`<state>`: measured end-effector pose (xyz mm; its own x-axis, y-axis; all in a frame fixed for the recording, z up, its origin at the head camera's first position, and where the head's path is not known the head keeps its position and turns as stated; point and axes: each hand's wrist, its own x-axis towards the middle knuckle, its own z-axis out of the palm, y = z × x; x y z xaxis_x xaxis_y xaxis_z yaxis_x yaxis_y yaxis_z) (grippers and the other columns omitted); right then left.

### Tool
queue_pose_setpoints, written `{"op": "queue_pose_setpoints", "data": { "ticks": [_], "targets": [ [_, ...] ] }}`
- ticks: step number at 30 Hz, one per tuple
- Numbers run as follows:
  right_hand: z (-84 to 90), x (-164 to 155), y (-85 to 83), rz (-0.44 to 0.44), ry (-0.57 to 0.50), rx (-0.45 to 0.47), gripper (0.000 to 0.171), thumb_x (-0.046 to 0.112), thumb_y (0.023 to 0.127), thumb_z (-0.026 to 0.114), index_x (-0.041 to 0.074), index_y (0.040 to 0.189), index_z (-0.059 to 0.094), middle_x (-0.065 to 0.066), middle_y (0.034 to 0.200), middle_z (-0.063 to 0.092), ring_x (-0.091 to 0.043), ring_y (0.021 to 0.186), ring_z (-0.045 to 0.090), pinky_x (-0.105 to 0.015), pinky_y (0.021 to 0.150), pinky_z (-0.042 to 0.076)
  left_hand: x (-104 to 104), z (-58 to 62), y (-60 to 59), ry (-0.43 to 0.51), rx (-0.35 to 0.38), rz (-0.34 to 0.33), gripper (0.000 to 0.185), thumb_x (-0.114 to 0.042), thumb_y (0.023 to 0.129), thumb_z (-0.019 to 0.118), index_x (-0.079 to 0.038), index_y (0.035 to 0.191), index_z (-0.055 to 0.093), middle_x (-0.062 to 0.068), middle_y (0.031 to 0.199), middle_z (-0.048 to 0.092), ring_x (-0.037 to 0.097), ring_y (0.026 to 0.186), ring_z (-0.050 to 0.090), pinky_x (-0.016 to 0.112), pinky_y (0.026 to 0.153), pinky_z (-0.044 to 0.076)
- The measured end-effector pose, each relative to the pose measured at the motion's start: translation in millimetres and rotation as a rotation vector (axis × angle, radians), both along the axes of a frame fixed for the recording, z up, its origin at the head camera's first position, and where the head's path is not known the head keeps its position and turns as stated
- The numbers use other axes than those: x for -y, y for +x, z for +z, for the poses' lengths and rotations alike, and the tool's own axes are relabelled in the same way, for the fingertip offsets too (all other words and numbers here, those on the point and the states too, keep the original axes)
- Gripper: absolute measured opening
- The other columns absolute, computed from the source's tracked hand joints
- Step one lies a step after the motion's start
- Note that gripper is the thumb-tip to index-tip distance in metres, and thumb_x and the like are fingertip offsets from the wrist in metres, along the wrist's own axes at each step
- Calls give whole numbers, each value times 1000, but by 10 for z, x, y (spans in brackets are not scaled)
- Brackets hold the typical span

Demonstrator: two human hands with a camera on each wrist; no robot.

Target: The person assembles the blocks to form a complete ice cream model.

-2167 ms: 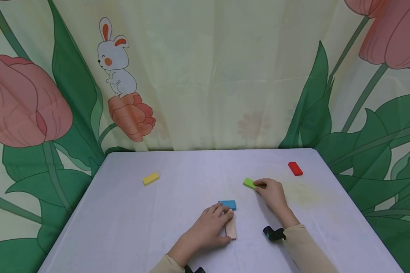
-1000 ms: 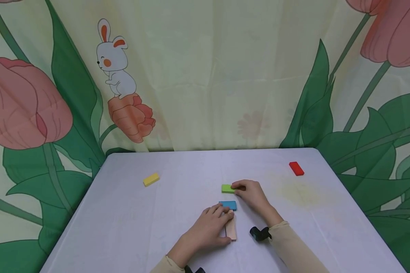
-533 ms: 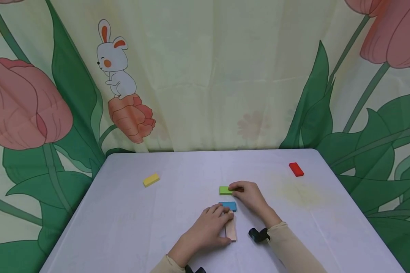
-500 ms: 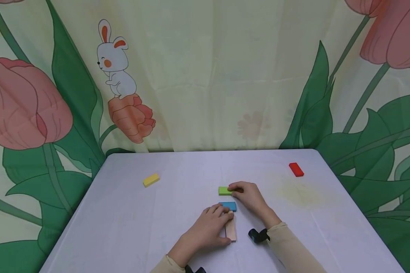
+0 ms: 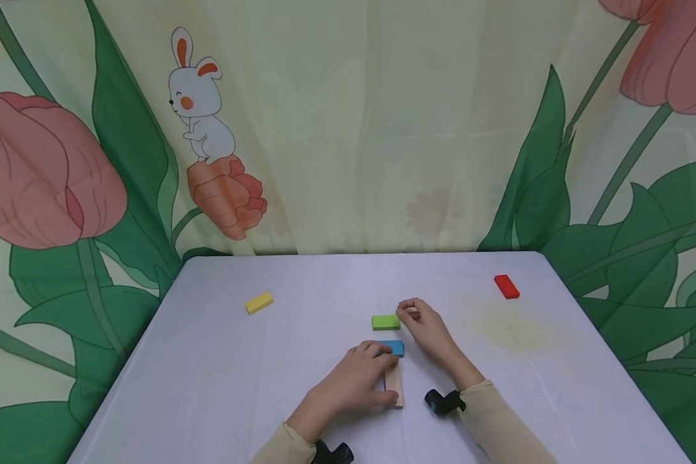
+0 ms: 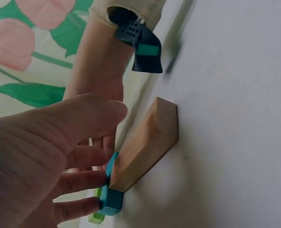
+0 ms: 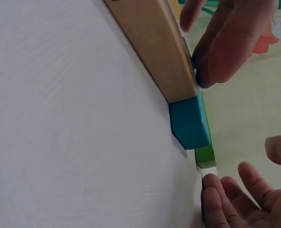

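Note:
A plain wooden block (image 5: 394, 381) lies lengthwise on the white table, its far end against a blue block (image 5: 397, 348) set crosswise. My left hand (image 5: 350, 381) is over these two and hides part of both. In the left wrist view its fingertips (image 6: 90, 204) are at the blue block, and the thumb stands off the wooden block. A green block (image 5: 385, 323) lies crosswise beyond the blue one, with a gap between them. My right hand (image 5: 432, 330) is just right of the green block. The right wrist view shows its fingers loose, holding nothing.
A yellow block (image 5: 259, 303) lies at the back left of the table (image 5: 209, 380). Toward the back right corner is a red block (image 5: 507, 286). Behind the table hangs a curtain (image 5: 336, 129) printed with tulips and a rabbit.
The right hand brought the green block leftward to behind the blue one, then let go and drew slightly away. The left hand stayed over its blocks, its fingers now lifted a little.

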<state>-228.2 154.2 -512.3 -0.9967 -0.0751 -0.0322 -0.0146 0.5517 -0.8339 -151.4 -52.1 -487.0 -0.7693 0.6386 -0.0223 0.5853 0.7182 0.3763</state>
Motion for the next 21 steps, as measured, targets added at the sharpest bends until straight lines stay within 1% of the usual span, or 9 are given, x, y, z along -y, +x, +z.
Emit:
{"op": "queue_pose_setpoints", "data": {
  "ticks": [1, 3, 6, 9, 11, 13, 15, 18, 21],
  "targets": [
    [10, -17, -1, -8, -28, 17, 37, 37, 106, 57, 9, 130, 62, -12, 126, 69, -29, 118, 67, -50, 98, 55, 7, 8, -18, 29, 13, 6, 58, -48, 93, 72, -20, 142, 62, -1, 146, 56, 20, 141, 47, 43, 113, 46],
    [30, -46, -6, -26, -94, 71, 43, 38, 108, 54, 5, 134, 60, -16, 129, 69, -31, 120, 66, -49, 101, 55, 27, 25, -60, 112, 67, 23, 56, -44, 96, 70, -18, 145, 59, 2, 149, 54, 22, 141, 48, 43, 114, 46],
    [63, -81, 2, -27, -213, 165, 51, 37, 109, 50, -3, 140, 54, -24, 135, 64, -35, 126, 64, -47, 109, 52, 57, 40, -133, 285, 192, 89, 58, -40, 100, 66, -13, 150, 53, 6, 154, 50, 25, 144, 47, 45, 117, 43],
    [109, -101, 23, -30, -307, 247, 54, 34, 111, 46, -8, 145, 48, -27, 142, 58, -36, 132, 60, -46, 114, 47, 68, 27, -203, 488, 322, 190, 61, -36, 104, 60, -8, 155, 44, 11, 158, 45, 30, 146, 44, 51, 119, 41],
    [152, -105, 48, -32, -341, 291, 55, 33, 111, 44, -7, 148, 45, -27, 146, 56, -36, 135, 58, -46, 116, 44, 63, -1, -252, 607, 379, 269, 62, -34, 106, 56, -6, 157, 39, 15, 160, 42, 34, 148, 43, 53, 120, 39],
    [183, -105, 69, -33, -369, 326, 57, 35, 111, 43, -6, 150, 44, -26, 148, 55, -34, 137, 57, -46, 117, 42, 48, -45, -302, 696, 432, 357, 61, -33, 107, 52, -4, 159, 36, 18, 161, 41, 36, 148, 43, 53, 120, 38],
    [192, -105, 81, -38, -402, 351, 57, 36, 111, 43, -5, 151, 43, -24, 149, 55, -33, 137, 57, -45, 117, 42, 34, -83, -344, 749, 471, 434, 60, -33, 108, 49, -5, 159, 34, 19, 161, 42, 37, 148, 42, 55, 120, 37],
    [175, -100, 101, -40, -430, 364, 56, 35, 112, 42, -5, 151, 44, -23, 148, 56, -31, 136, 58, -44, 116, 43, 27, -127, -376, 767, 517, 512, 60, -36, 109, 46, -8, 160, 34, 17, 161, 43, 36, 149, 42, 57, 120, 36],
    [158, -90, 128, -37, -439, 362, 53, 32, 112, 41, -5, 150, 45, -24, 148, 56, -30, 134, 59, -42, 115, 44, 37, -159, -385, 767, 530, 516, 59, -37, 109, 45, -8, 160, 35, 17, 161, 44, 37, 150, 41, 58, 121, 35]
  ]
}}
